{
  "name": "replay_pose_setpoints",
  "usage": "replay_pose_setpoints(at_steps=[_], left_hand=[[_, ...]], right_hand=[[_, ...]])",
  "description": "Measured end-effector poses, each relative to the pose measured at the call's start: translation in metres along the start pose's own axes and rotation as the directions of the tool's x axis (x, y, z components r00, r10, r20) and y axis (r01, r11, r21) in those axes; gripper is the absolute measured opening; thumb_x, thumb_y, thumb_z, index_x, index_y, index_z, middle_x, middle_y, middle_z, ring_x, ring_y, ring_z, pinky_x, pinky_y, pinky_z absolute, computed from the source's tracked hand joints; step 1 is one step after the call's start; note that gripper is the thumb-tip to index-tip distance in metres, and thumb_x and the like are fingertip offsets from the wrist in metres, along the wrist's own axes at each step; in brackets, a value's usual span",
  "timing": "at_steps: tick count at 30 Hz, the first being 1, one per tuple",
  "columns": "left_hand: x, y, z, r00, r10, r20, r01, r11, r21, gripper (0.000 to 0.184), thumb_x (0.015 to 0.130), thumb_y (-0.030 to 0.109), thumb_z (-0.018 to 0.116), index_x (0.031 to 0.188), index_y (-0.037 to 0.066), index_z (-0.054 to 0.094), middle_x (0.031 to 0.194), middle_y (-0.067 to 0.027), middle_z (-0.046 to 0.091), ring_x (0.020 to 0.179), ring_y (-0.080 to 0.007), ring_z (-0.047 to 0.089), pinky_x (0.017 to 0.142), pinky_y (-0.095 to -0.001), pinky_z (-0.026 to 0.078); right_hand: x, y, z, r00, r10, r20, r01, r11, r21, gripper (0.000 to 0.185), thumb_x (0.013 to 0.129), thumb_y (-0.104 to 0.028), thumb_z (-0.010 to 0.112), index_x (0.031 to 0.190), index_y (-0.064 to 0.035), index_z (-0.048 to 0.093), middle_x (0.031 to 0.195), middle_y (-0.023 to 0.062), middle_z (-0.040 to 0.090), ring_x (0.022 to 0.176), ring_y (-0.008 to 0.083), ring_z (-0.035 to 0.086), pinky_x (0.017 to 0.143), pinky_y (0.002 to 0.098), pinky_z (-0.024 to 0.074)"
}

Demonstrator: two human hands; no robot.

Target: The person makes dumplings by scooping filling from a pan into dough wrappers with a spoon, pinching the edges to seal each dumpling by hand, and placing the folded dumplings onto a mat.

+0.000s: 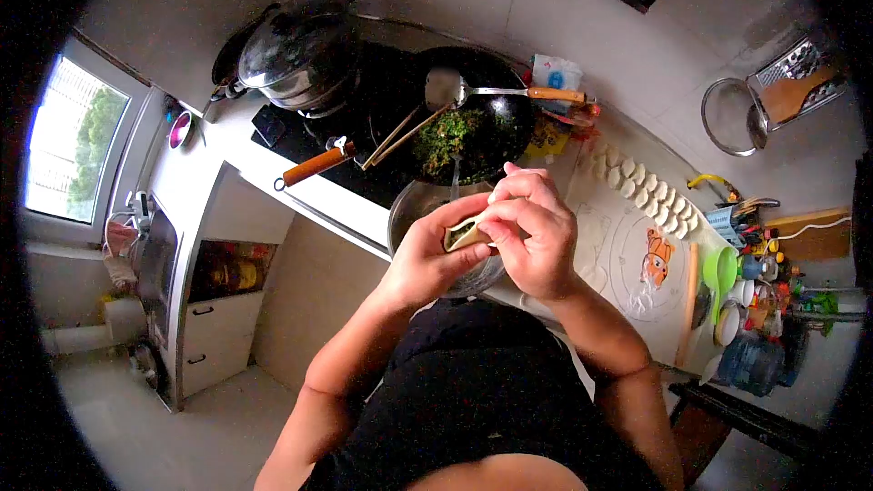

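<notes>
Both hands are together in front of my body, over a metal bowl (400,221). Between them is a dumpling (466,235), its pale wrapper folded and a dark green filling showing at the opening. My left hand (426,253) cups the wrapper from the left, thumb along its lower edge. The fingers of my right hand (536,235) pinch the wrapper's right end. Behind the bowl sits a dark wok with chopped green filling (450,138). A spatula with a wooden handle (556,94) and a pair of chopsticks (400,138) lie across the wok.
Rows of shaped dumplings (647,191) lie on a printed mat (609,250) to the right, with a rolling pin (687,305) near its edge. A lidded steel pot (305,50) stands at the back left. Bottles and a green scoop (721,271) crowd the far right.
</notes>
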State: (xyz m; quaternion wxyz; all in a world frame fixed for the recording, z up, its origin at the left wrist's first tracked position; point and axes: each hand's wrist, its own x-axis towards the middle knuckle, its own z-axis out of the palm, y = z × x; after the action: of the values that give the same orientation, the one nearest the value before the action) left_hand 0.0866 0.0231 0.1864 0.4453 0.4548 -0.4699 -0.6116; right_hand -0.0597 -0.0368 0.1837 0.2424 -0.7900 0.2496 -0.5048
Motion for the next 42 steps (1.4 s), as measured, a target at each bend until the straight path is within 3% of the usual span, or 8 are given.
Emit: replay_pose_setpoints(at_steps=[4, 13, 16, 18, 24, 34, 36, 42], left_hand=[[-0.002, -0.001, -0.002, 0.998, 0.035, -0.055, -0.045, 0.982, -0.182, 0.043, 0.080, 0.003, 0.062, 0.120, -0.003, 0.046, 0.108, -0.0072, 0.056, 0.096, -0.0105, 0.052, 0.085, -0.0242, 0.041], [-0.006, 0.006, 0.005, 0.999, 0.006, -0.040, -0.003, 0.998, 0.069, 0.038, 0.079, 0.005, 0.064, 0.114, -0.003, 0.051, 0.105, -0.0071, 0.057, 0.096, -0.0119, 0.052, 0.085, -0.0247, 0.041], [-0.007, -0.003, 0.003, 0.962, 0.218, -0.168, -0.157, 0.936, 0.315, 0.039, 0.077, 0.002, 0.064, 0.115, -0.002, 0.052, 0.104, -0.0077, 0.058, 0.094, -0.0130, 0.055, 0.083, -0.0250, 0.043], [-0.008, -0.001, 0.003, 0.979, -0.016, -0.203, -0.036, 0.967, -0.254, 0.041, 0.075, -0.001, 0.065, 0.114, -0.001, 0.053, 0.102, -0.0079, 0.060, 0.092, -0.0142, 0.057, 0.082, -0.0254, 0.046], [-0.006, -0.008, 0.012, 0.989, 0.057, -0.135, -0.097, 0.945, -0.314, 0.042, 0.072, -0.003, 0.066, 0.112, -0.001, 0.055, 0.102, -0.0079, 0.061, 0.092, -0.0132, 0.058, 0.083, -0.0257, 0.047], [-0.005, -0.013, 0.017, 0.988, 0.122, -0.095, -0.148, 0.921, -0.361, 0.041, 0.071, 0.000, 0.069, 0.110, -0.001, 0.055, 0.101, -0.0065, 0.061, 0.093, -0.0125, 0.057, 0.083, -0.0263, 0.046], [-0.006, -0.014, 0.017, 0.989, 0.113, -0.097, -0.141, 0.919, -0.368, 0.042, 0.071, 0.000, 0.069, 0.110, -0.001, 0.055, 0.101, -0.0067, 0.060, 0.093, -0.0127, 0.057, 0.083, -0.0265, 0.046], [-0.006, -0.019, 0.018, 0.971, 0.090, -0.222, -0.160, 0.933, -0.321, 0.044, 0.071, 0.000, 0.069, 0.112, -0.002, 0.053, 0.103, -0.0087, 0.060, 0.093, -0.0162, 0.058, 0.083, -0.0280, 0.047]], right_hand=[[0.012, -0.015, -0.008, 0.995, 0.089, 0.038, -0.089, 0.996, -0.007, 0.021, 0.063, -0.002, 0.070, 0.083, -0.0043, 0.065, 0.081, 0.0066, 0.055, 0.080, 0.0217, 0.052, 0.087, 0.0403, 0.0430], [0.020, -0.016, -0.008, 0.983, -0.009, 0.183, -0.007, 0.997, 0.083, 0.013, 0.062, -0.002, 0.071, 0.073, -0.0033, 0.064, 0.078, 0.0053, 0.056, 0.078, 0.0207, 0.053, 0.085, 0.0395, 0.0436], [0.024, -0.023, -0.016, 0.983, 0.045, 0.175, -0.061, 0.995, 0.082, 0.020, 0.064, -0.009, 0.072, 0.081, -0.0022, 0.064, 0.084, 0.0077, 0.057, 0.081, 0.0210, 0.054, 0.083, 0.0363, 0.0432], [0.008, -0.014, -0.019, 0.978, 0.159, 0.138, -0.179, 0.973, 0.149, 0.029, 0.065, -0.014, 0.074, 0.089, -0.0008, 0.063, 0.090, 0.0098, 0.057, 0.085, 0.0211, 0.054, 0.080, 0.0326, 0.0430], [-0.010, -0.021, -0.022, 0.893, 0.433, 0.124, -0.445, 0.806, 0.391, 0.032, 0.066, -0.015, 0.073, 0.092, -0.0003, 0.063, 0.091, 0.0098, 0.056, 0.086, 0.0208, 0.054, 0.077, 0.0302, 0.0433], [-0.002, -0.017, -0.022, 0.990, 0.135, 0.048, -0.139, 0.983, 0.119, 0.010, 0.064, -0.003, 0.069, 0.072, -0.0054, 0.063, 0.079, 0.0073, 0.054, 0.077, 0.0228, 0.053, 0.084, 0.0339, 0.0459], [-0.001, -0.013, -0.021, 1.000, 0.011, 0.018, -0.014, 0.987, 0.158, 0.012, 0.064, 0.000, 0.069, 0.075, -0.0028, 0.064, 0.081, 0.0076, 0.054, 0.076, 0.0196, 0.053, 0.087, 0.0424, 0.0449], [0.005, -0.014, -0.020, 0.995, -0.083, 0.050, 0.083, 0.997, -0.001, 0.033, 0.064, -0.013, 0.073, 0.094, -0.0037, 0.062, 0.089, 0.0084, 0.056, 0.086, 0.0261, 0.054, 0.087, 0.0405, 0.0425]])
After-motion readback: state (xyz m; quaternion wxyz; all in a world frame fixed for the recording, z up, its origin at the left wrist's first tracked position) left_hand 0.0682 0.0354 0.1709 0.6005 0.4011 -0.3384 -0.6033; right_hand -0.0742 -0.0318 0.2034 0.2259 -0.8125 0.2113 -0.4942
